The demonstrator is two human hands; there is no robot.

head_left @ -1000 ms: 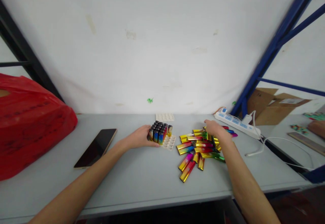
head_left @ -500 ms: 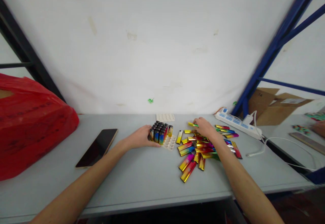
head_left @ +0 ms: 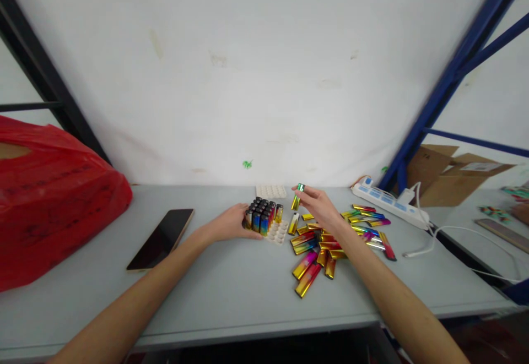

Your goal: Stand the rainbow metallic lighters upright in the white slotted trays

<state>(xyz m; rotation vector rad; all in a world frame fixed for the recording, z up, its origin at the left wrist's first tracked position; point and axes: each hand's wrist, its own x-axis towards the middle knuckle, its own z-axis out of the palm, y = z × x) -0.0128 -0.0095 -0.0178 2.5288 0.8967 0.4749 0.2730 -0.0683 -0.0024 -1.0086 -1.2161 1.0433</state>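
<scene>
My left hand [head_left: 232, 223] grips the left side of a white tray with round pockets [head_left: 278, 233], its fingers and thumb around the upright lighters. Those lighters [head_left: 260, 222], several with dark tops and shiny coloured bodies, stand packed in the tray's left part. On its right side, several pockets show bare. A green and gold lighter [head_left: 296, 197] is pinched upright between the fingers of my right hand [head_left: 318, 203], raised behind and right of the tray. Below my right wrist spreads a loose pile of metallic lighters [head_left: 308, 280]. One gold lighter [head_left: 293, 224] leans apart, near the tray.
Against the wall lies a second white pocketed tray [head_left: 271, 191]. A dark phone-like slab [head_left: 162, 239] and a red plastic bag [head_left: 61, 204] are at left. At right are a power strip [head_left: 388, 203], a white cable [head_left: 430, 238], a blue frame [head_left: 433, 94] and a cardboard box [head_left: 450, 177].
My right hand has moved left from above the pile, and the lighter in it has turned from lying flat to upright. The left hand stays at the tray.
</scene>
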